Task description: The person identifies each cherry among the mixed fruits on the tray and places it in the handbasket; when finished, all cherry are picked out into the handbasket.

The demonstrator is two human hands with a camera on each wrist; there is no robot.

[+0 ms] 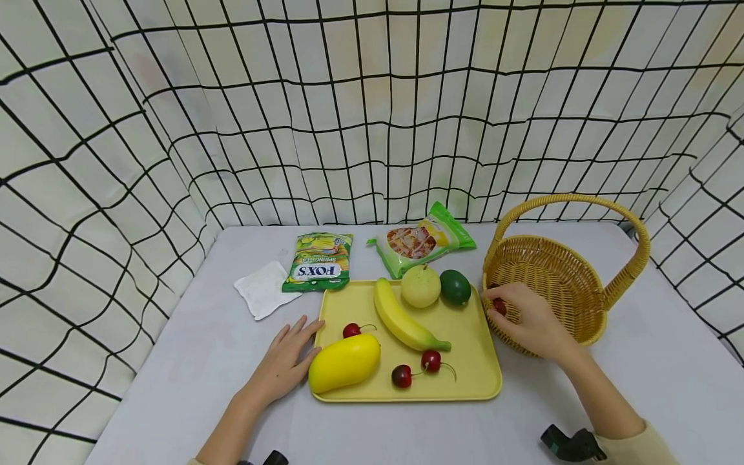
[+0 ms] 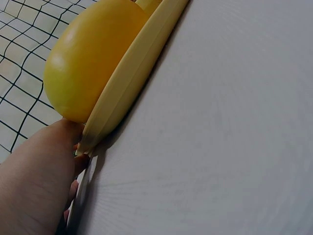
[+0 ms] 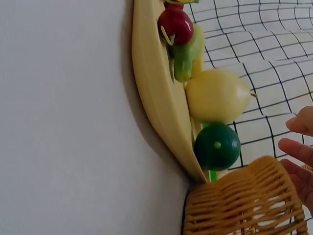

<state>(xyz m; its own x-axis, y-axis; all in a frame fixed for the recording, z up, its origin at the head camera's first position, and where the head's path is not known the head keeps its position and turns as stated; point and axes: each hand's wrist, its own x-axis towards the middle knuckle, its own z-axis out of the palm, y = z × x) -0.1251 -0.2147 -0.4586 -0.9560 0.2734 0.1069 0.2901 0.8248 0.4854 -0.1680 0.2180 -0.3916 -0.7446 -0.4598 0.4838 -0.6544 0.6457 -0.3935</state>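
Note:
My right hand (image 1: 526, 318) is over the left rim of a wicker basket (image 1: 558, 248). A dark red cherry (image 1: 498, 306) shows beside its fingertips, inside the basket wall; in the right wrist view the fingers (image 3: 299, 149) are apart with no fruit between them. My left hand (image 1: 285, 363) rests at the left edge of a yellow tray (image 1: 465, 387), fingers extended, thumb at the rim beside a yellow mango (image 1: 345, 363). On the tray lie a banana (image 1: 401, 316), a round pale pear (image 1: 421, 287), a dark green fruit (image 1: 455, 287) and three cherries (image 1: 402, 376).
Behind the tray lie a green FOX'S candy bag (image 1: 320, 261) and a green snack bag (image 1: 421, 242). A white packet (image 1: 264, 289) is at the back left. The basket's tall handle (image 1: 572, 198) arches over it. White cloth with a black grid (image 1: 372, 97) encloses the table.

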